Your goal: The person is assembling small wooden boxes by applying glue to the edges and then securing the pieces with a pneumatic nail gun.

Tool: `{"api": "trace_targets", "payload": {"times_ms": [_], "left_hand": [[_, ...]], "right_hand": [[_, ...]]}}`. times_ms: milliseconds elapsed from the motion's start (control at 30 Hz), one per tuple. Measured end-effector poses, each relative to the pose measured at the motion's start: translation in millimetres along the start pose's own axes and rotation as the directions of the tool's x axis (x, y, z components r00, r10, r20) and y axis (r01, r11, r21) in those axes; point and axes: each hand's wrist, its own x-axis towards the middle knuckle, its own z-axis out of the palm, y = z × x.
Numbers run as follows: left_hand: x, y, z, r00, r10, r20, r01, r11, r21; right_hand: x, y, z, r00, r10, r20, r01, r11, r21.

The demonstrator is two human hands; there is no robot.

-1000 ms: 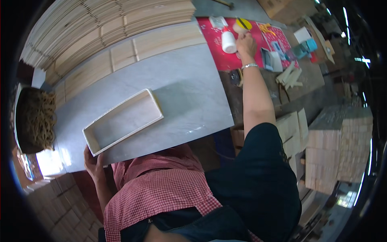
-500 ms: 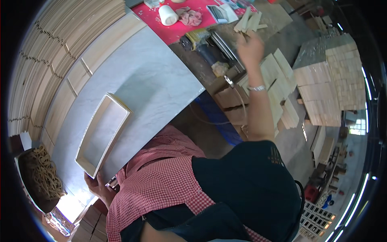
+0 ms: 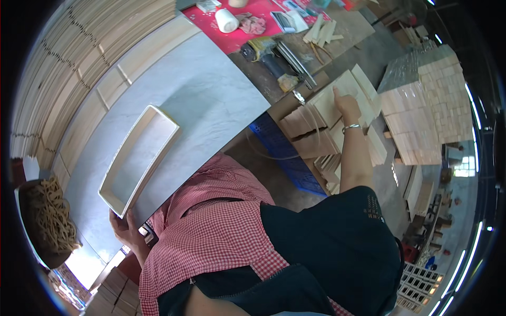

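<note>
A narrow, open rectangular wooden frame [image 3: 138, 178] with pale edges stands on a grey marbled board [image 3: 211, 79]. At its near end my left hand [image 3: 126, 231] is closed on the frame's corner, fingers around the lower edge. Out to the right, my right hand [image 3: 349, 108], with a silver bracelet at the wrist, is over a stack of flat pale wooden boards [image 3: 342, 84]. One digit points away from me; the other fingers are mostly hidden, so I cannot tell whether they grip a board.
A power tool [image 3: 271, 63] lies beside metal bars [image 3: 296, 63], a plier-like tool [image 3: 318, 52] and wood strips [image 3: 322, 30]. A white bottle [image 3: 226, 21] lies on the pink surface. Stacked panels [image 3: 89, 52] line the left. A bin of rubber bands [image 3: 52, 221] stands at lower left.
My right hand has moved back toward me from the wood strips to the wooden boards. The plier-like tool now shows beside the strips. My left hand stays at the frame.
</note>
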Motion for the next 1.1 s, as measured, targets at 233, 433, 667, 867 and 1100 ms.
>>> {"api": "trace_targets", "payload": {"times_ms": [233, 433, 667, 867, 1100], "left_hand": [[0.6, 1.1, 3.5, 0.999, 0.004, 0.052, 0.002, 0.994, -0.110], [-1.0, 9.5, -4.6, 0.997, -0.015, 0.076, 0.026, 0.988, -0.152], [4.1, 36.4, 2.1, 0.993, 0.089, 0.078, -0.086, 0.995, -0.046], [-19.1, 49.6, -6.2, 0.992, 0.099, -0.082, -0.079, 0.973, 0.218], [-22.5, 65.9, -3.8, 0.993, 0.046, -0.111, -0.021, 0.976, 0.215]], "right_hand": [[37.9, 8.0, 11.3, 0.993, -0.057, 0.107, 0.051, 0.997, 0.051], [35.0, -1.8, -11.7, 0.945, -0.189, -0.267, 0.276, 0.898, 0.343], [-181.9, -177.2, -47.4, 0.129, -0.973, -0.192, 0.937, 0.056, 0.346], [-354.0, -277.4, -32.8, -0.635, -0.773, 0.001, 0.701, -0.575, 0.421], [-383.6, -325.0, -19.5, -0.768, -0.639, 0.047, 0.615, -0.714, 0.334]]}}
